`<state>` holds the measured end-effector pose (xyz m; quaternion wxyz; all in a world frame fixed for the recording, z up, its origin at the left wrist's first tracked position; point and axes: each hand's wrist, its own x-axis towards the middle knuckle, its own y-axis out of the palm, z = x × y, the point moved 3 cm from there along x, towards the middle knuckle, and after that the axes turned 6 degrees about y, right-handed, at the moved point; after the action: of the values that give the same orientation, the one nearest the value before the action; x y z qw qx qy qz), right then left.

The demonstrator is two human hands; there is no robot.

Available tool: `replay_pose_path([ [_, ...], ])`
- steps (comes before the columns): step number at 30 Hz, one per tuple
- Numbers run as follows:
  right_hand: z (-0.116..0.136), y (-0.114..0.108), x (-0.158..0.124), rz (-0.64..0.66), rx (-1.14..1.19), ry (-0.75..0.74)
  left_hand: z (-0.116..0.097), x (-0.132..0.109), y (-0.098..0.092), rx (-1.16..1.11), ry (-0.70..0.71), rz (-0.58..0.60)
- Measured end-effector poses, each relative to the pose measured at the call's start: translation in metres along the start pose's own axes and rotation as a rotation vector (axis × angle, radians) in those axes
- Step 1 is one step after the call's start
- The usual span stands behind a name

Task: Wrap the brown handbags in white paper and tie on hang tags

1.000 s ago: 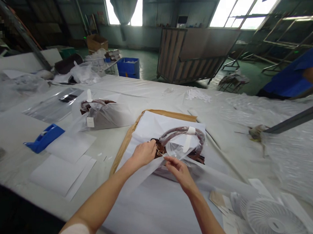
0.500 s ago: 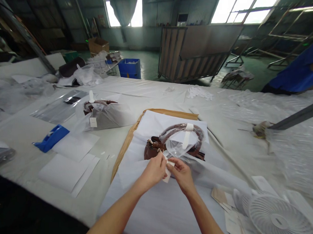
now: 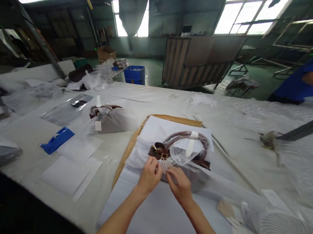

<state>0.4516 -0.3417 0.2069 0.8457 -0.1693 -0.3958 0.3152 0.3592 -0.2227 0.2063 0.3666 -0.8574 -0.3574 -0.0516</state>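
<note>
A brown handbag (image 3: 158, 151) lies on white paper in front of me, its handles (image 3: 182, 133) wrapped in clear plastic with a white strip (image 3: 192, 143) around them. From the bag's metal ring hangs a thin pale string (image 3: 162, 158), spread into an upside-down V. My left hand (image 3: 149, 174) pinches one side of the string. On the other side, my right hand (image 3: 180, 185) has thumb and fingertips closed on it. Between the hands a pale tag shows partly, mostly covered by fingers. White tissue paper (image 3: 213, 184) covers the bag's lower body.
Left of the work stands another wrapped handbag (image 3: 114, 120) with a white tag (image 3: 98, 126). A blue tape dispenser (image 3: 57, 140) sits beside white sheets (image 3: 67, 173). A white fan (image 3: 281, 220) is at lower right. A person's blue sleeve (image 3: 302, 79) appears at far right.
Both hands have drawn apart from their close grip around the tag. The string is now stretched between them below the ring. My view has tilted up slightly and shifted left.
</note>
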Motion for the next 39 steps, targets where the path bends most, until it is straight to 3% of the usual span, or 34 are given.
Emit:
replay_pose_path([
  [3,-0.005,0.006,0.005,-0.009,0.18,0.249,-0.011,0.007,-0.004,-0.289,0.042,-0.041],
  [7,-0.012,0.015,0.007,0.011,0.483,0.568,-0.012,0.017,0.005,-0.699,-0.214,0.022],
  [11,-0.022,0.02,0.006,0.005,0.706,0.722,0.004,0.016,0.013,-0.712,-0.312,-0.009],
  [16,-0.031,0.016,0.008,-0.033,0.864,0.842,0.016,0.013,0.014,-0.68,-0.314,0.0],
  [24,-0.033,0.022,0.016,-0.04,1.159,0.981,-0.005,0.027,0.003,-0.433,-0.166,0.053],
  [39,-0.035,0.028,0.019,-0.064,1.152,1.002,-0.006,0.028,0.011,-0.354,-0.04,0.056],
])
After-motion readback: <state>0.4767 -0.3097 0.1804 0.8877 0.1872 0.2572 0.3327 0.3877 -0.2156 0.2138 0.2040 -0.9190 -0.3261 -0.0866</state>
